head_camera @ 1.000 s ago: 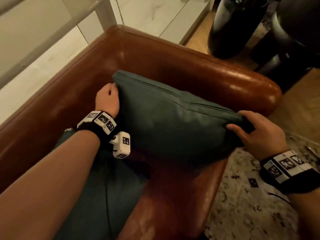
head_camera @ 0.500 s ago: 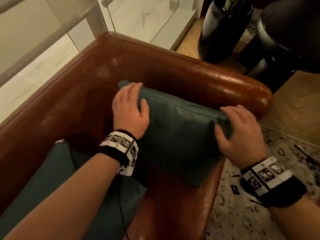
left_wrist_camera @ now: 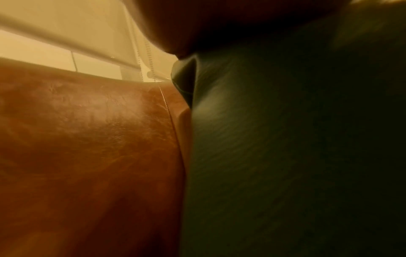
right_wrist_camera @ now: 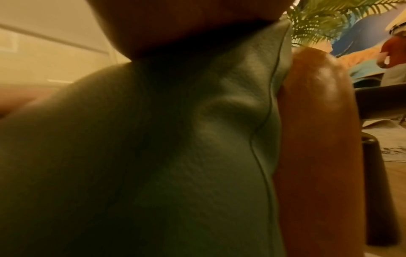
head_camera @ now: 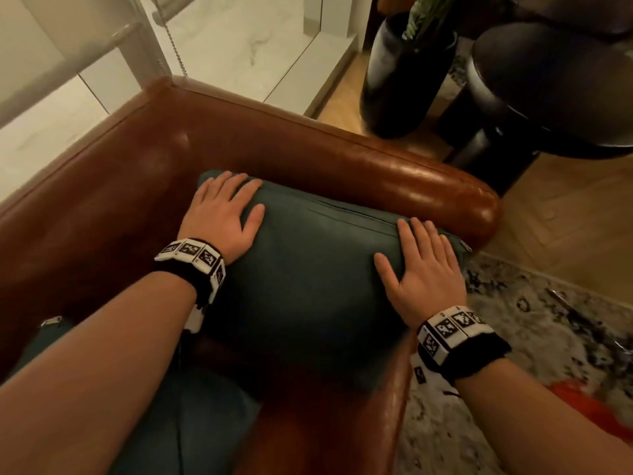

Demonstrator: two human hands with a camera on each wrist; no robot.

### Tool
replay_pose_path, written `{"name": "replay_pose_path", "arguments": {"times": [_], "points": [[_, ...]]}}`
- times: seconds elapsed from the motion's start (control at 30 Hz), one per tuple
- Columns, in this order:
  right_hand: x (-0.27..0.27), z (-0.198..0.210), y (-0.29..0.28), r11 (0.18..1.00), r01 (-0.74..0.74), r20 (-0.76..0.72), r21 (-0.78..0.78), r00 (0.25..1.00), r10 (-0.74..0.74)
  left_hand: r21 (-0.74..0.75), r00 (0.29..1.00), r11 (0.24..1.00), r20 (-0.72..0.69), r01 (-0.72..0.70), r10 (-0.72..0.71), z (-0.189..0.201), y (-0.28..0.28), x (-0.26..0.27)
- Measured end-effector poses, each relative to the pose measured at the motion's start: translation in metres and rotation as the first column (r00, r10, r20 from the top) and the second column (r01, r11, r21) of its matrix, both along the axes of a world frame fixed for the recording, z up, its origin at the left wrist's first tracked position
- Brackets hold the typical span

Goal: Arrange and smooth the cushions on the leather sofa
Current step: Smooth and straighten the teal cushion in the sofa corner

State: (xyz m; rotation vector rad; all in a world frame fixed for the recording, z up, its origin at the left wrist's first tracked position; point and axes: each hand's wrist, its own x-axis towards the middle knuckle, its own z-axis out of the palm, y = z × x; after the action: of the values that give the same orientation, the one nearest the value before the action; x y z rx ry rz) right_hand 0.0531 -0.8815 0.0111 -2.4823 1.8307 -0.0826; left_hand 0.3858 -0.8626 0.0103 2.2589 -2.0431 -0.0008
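Observation:
A dark green cushion (head_camera: 315,269) leans against the arm of the brown leather sofa (head_camera: 394,173), in the sofa's corner. My left hand (head_camera: 222,207) lies flat on the cushion's upper left corner with straight, spread fingers. My right hand (head_camera: 424,258) presses flat on its upper right corner, near the zip pull. In the left wrist view the green cushion (left_wrist_camera: 285,147) fills the right half beside the sofa back (left_wrist_camera: 87,139). The right wrist view shows the cushion's seam (right_wrist_camera: 259,147) against the sofa arm (right_wrist_camera: 318,139). A second green cushion (head_camera: 191,423) lies on the seat below.
A tall black planter (head_camera: 404,77) with green fronds and a dark round stool (head_camera: 548,97) stand beyond the sofa arm on the wood floor. A speckled rug (head_camera: 548,337) lies to the right. A white wall and blind chain (head_camera: 174,39) are behind the sofa.
Both hands let go of the cushion's ends and moved onto its front face. They now lie flat on its upper corners, and the cushion sits lower against the sofa arm.

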Motion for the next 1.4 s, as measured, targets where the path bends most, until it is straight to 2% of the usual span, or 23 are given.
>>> {"name": "replay_pose_path", "arguments": {"times": [0.13, 0.23, 0.3, 0.37, 0.43, 0.47, 0.53, 0.6, 0.7, 0.8, 0.9, 0.97, 1.03, 1.1, 1.17, 1.23, 1.27, 1.33, 1.4], "points": [[-0.006, 0.006, -0.006, 0.993, 0.001, 0.011, -0.115, 1.000, 0.001, -0.035, 0.999, 0.998, -0.026, -0.045, 0.044, 0.010, -0.015, 0.003], [-0.013, 0.006, -0.012, 0.993, 0.012, 0.047, -0.119, 0.999, -0.006, 0.021, 0.998, 0.998, 0.014, -0.055, 0.055, 0.010, -0.024, 0.009], [-0.011, 0.005, -0.016, 0.993, 0.005, 0.028, -0.121, 1.000, -0.001, -0.001, 0.998, 0.998, 0.029, -0.062, 0.062, 0.007, -0.026, 0.006], [-0.009, 0.010, -0.019, 0.993, 0.013, 0.033, -0.117, 0.999, -0.009, -0.061, 0.993, 0.991, -0.006, -0.119, 0.119, 0.010, -0.024, 0.000], [-0.007, 0.017, -0.014, 0.988, 0.025, 0.051, -0.151, 0.999, -0.017, -0.202, 0.984, 0.965, -0.101, -0.166, 0.148, 0.015, -0.012, -0.016], [-0.002, 0.020, -0.005, 0.983, 0.019, 0.073, -0.183, 0.997, -0.006, -0.284, 0.985, 0.949, -0.140, -0.138, 0.101, 0.016, -0.001, -0.029], [0.023, 0.022, 0.024, 0.973, -0.050, 0.134, -0.226, 0.988, 0.082, -0.343, 0.980, 0.937, -0.161, 0.058, -0.120, 0.010, 0.023, -0.062], [0.056, 0.008, 0.047, 0.956, -0.210, 0.137, -0.206, 0.961, 0.241, -0.232, 0.958, 0.946, -0.118, 0.228, -0.260, -0.008, 0.035, -0.089], [0.067, -0.017, 0.037, 0.925, -0.358, 0.002, -0.124, 0.933, 0.361, -0.098, 0.970, 0.972, -0.095, 0.215, -0.224, -0.027, 0.021, -0.093], [0.025, -0.021, 0.009, 0.963, -0.252, -0.074, -0.099, 0.967, 0.245, -0.120, 0.967, 0.967, -0.098, 0.225, -0.237, -0.029, 0.010, -0.081], [-0.016, -0.012, 0.006, 0.983, -0.178, -0.116, -0.040, 0.978, 0.173, -0.121, 0.988, 0.983, -0.051, 0.138, -0.145, -0.031, 0.023, -0.067], [-0.016, -0.003, 0.010, 0.986, -0.158, -0.132, -0.054, 0.980, 0.150, -0.096, 0.998, 0.994, 0.026, 0.055, -0.053, -0.031, 0.027, -0.068], [0.009, 0.010, 0.016, 0.981, -0.148, -0.087, -0.127, 0.987, 0.138, -0.077, 0.998, 0.997, 0.055, 0.021, -0.016, -0.029, 0.024, -0.072], [0.045, 0.015, 0.026, 0.947, -0.272, -0.047, -0.170, 0.962, 0.268, -0.067, 0.998, 0.998, 0.060, 0.020, -0.016, -0.028, 0.023, -0.073], [0.067, 0.002, 0.039, 0.885, -0.452, -0.100, -0.113, 0.891, 0.443, -0.064, 0.998, 0.997, 0.049, 0.039, -0.036, -0.030, 0.024, -0.068], [0.051, -0.020, 0.042, 0.828, -0.559, -0.205, -0.044, 0.816, 0.540, -0.069, 0.998, 0.995, 0.008, 0.068, -0.068, -0.034, 0.026, -0.062], [0.032, -0.027, 0.040, 0.823, -0.567, -0.248, -0.024, 0.801, 0.545, -0.074, 0.997, 0.994, -0.016, 0.080, -0.082, -0.034, 0.026, -0.059], [-0.008, -0.027, 0.041, 0.832, -0.555, -0.307, -0.022, 0.795, 0.522, -0.106, 0.993, 0.992, -0.085, 0.072, -0.081, -0.031, 0.026, -0.054], [-0.031, -0.013, 0.047, 0.828, -0.560, -0.307, -0.025, 0.793, 0.527, -0.152, 0.990, 0.988, -0.139, 0.002, -0.023, -0.031, 0.031, -0.055]]}}
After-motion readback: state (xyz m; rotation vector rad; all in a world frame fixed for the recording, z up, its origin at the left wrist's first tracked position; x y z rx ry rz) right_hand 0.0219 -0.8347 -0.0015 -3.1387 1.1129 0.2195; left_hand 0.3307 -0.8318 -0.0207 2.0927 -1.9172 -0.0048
